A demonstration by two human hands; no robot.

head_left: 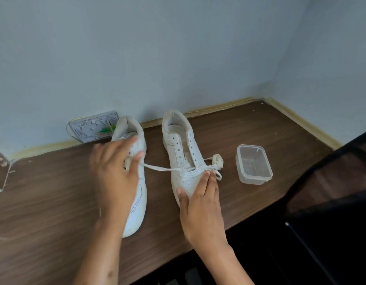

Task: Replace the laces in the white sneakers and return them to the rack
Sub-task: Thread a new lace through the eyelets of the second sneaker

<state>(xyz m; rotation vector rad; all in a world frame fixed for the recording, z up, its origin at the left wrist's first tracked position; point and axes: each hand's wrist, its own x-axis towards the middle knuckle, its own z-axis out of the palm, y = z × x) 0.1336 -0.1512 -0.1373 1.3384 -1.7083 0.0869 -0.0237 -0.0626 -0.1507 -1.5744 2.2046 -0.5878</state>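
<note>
Two white sneakers lie on a dark wooden table (54,202), toes toward me. The right sneaker (182,149) has bare eyelets except for a white lace (159,168) through its lowest pair. My left hand (114,173) hovers over the left sneaker (136,210) and pinches one end of that lace, pulling it taut leftward. My right hand (200,200) presses straight fingers on the right sneaker's toe cap. The lace's other end lies loosely bundled (218,160) beside that shoe.
An empty clear plastic container (254,164) stands to the right of the shoes. A grey wall plate with wires (91,128) leans against the wall behind the left sneaker. A dark chair back (332,192) fills the right edge.
</note>
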